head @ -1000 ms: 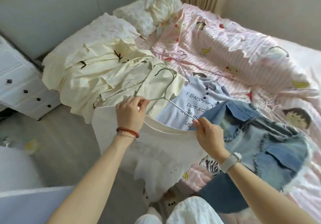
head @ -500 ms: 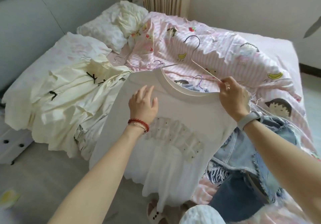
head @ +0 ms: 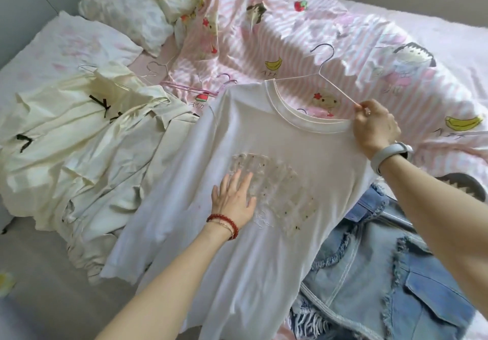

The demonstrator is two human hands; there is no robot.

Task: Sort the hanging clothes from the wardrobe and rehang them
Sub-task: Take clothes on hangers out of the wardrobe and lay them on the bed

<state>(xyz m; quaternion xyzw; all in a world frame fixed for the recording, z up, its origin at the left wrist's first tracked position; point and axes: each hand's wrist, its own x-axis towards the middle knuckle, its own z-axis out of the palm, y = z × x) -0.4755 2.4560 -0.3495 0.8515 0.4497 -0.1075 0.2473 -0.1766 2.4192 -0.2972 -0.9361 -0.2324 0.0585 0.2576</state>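
White T-shirt spread flat on the bed, hanger still partly out of the collar.

The white T-shirt (head: 264,181), half a second ago held up, is now laid over the bed (head: 396,57); the left hand (head: 233,202), fingers splayed, has been slid down onto the chest print, and hanging can be judged nearly done. The right hand (head: 375,126) is pinched on the wire hanger (head: 320,73) and collar. Collar points away from the fingers, hem toward the person; the long axis runs between.

left hand (head: 233,202) flat, right hand (head: 375,126) seemingly pinching.
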